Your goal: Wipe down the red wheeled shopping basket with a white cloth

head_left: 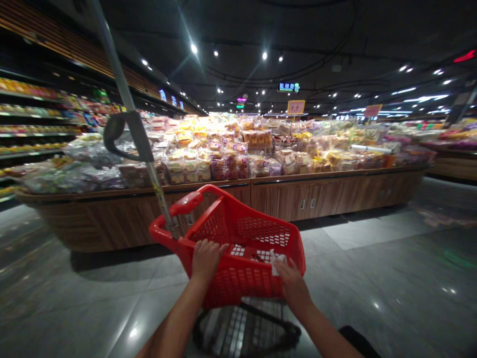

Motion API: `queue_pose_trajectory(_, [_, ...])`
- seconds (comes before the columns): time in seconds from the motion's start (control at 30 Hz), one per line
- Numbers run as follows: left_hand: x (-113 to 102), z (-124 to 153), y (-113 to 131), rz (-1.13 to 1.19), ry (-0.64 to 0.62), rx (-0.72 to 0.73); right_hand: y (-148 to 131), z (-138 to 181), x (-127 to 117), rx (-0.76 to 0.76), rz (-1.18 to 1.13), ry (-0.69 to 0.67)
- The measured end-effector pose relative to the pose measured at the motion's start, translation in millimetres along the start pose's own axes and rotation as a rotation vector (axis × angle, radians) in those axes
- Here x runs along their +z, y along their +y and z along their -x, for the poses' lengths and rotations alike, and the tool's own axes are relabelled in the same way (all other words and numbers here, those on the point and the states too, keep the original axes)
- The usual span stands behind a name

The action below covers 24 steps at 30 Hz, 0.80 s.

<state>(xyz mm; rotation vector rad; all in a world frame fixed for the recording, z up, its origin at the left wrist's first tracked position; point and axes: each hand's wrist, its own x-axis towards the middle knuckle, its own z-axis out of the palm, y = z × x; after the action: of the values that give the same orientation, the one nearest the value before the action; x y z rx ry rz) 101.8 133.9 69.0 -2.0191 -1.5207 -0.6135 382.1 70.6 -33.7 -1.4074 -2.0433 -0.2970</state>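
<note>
A red plastic shopping basket (257, 233) on a trolley stands in front of me on the grey tiled floor. My left hand (204, 258) is closed over the basket's near rim. My right hand (292, 283) grips the rim further right, with a small white paper (278, 261) pressed under its fingers. A grey metal pole (126, 99) with a black handle loop (122, 136) rises from the basket's left corner. A black wire rack (242, 330) shows below the basket, between my forearms.
A long wooden display counter (283, 196) heaped with bagged baked goods (223, 149) stretches across ahead. Shelves of packaged goods (33, 119) line the left wall. Yellow price signs (295, 107) stand above the display. Shiny floor (391, 278) extends to the right.
</note>
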Motion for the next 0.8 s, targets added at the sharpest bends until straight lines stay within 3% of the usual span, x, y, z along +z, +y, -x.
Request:
queue_pose_trajectory(0.1, [2.6, -2.9, -6.6, 0.011, -0.007, 0.004, 37.8, 27.5, -13.6, 0.112, 0.072, 0.009])
queue_pose_trajectory(0.17, [2.3, -4.6, -9.3, 0.016, -0.010, -0.003, 45.3, 34.1, -15.3, 0.140, 0.075, 0.019])
queue_pose_trajectory(0.3, [-0.1, -0.5, 6.0, 0.011, 0.006, -0.045, 22.4, 21.9, 1.3, 0.131, 0.007, 0.089])
queue_pose_trajectory(0.47, [11.6, 22.8, 68.7, 0.169, 0.007, 0.004, -22.6, -1.0, 22.9, 0.056, -0.074, 0.138])
queue_pose_trajectory(0.57, [21.9, 31.8, 91.7, 0.178, -0.015, -0.031, -29.7, -0.8, 19.4, 0.003, -0.101, 0.114])
queue_pose_trajectory(0.67, [27.3, 32.2, 87.7, 0.152, -0.027, -0.037, -17.7, 11.1, 8.4, -0.047, -0.130, 0.052])
queue_pose_trajectory(0.8, [30.9, 31.1, 68.7, 0.117, -0.014, -0.001, -4.7, 23.9, 4.9, -0.005, -0.155, 0.048])
